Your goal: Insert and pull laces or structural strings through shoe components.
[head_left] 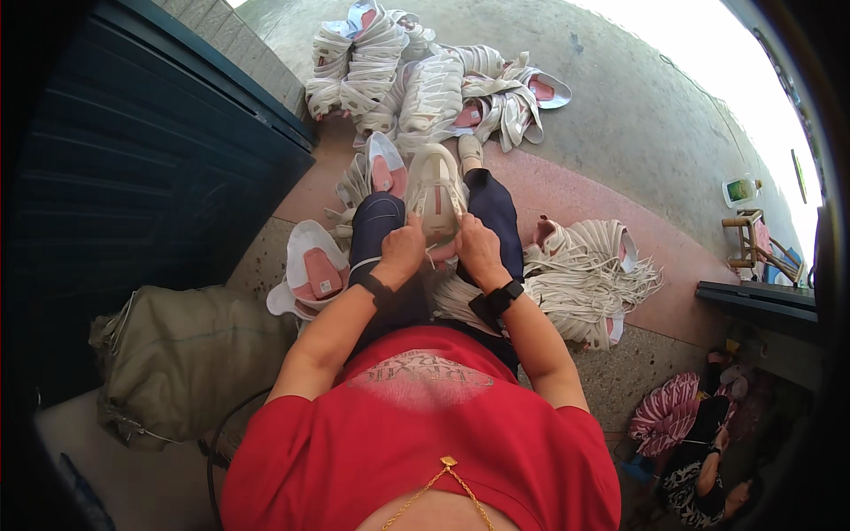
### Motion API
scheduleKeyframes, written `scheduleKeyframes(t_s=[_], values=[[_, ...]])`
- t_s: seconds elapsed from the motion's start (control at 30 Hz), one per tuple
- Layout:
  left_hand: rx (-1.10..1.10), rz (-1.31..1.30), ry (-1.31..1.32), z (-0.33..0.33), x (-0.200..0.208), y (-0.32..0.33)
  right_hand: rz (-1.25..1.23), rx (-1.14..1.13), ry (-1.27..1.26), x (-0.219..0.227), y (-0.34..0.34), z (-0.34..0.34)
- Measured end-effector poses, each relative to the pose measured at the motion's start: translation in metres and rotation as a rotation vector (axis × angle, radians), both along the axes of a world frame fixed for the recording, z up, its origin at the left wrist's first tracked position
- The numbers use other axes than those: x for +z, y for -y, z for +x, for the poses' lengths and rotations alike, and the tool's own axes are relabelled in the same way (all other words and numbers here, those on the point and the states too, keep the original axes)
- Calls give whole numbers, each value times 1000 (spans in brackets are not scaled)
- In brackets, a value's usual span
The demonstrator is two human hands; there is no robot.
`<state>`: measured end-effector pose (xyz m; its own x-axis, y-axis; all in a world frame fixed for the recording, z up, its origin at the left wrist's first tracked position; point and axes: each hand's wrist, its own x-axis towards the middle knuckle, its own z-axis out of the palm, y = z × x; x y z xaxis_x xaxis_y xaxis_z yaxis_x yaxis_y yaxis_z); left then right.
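A cream shoe upper [436,181] is held between my knees, its rounded toe end pointing away from me. Closed fingers of my left hand [405,248] grip its near left edge. On the opposite edge, my right hand [479,248] is closed as well. Whether the fingers pinch laces or only the upper's edge is too small to tell. A pale strand hangs below the upper, between the hands. By my left thigh lies a white upper with a pink lining [320,273]. To the right of my right leg, a bundle of uppers [584,265] spreads out with long loose laces.
Several stacks of white uppers [431,93] lie on the floor ahead. A green-brown sack [199,358] sits at left beside a dark blue door [150,150]. Right stand a small wooden stool [751,243] and a plastic bottle [740,190]. Another person [704,451] works with pink-striped pieces lower right.
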<state>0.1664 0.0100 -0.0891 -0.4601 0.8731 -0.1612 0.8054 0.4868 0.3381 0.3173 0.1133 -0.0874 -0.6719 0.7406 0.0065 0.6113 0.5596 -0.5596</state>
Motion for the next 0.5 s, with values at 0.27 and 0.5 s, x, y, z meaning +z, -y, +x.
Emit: scheduleKeyframes(t_s=[0.27, 0.5], values=[[-97, 55, 134, -15, 1, -2, -116, 48, 57, 9, -15, 2], [-149, -39, 144, -22, 13, -7, -222, 125, 160, 10, -23, -1]])
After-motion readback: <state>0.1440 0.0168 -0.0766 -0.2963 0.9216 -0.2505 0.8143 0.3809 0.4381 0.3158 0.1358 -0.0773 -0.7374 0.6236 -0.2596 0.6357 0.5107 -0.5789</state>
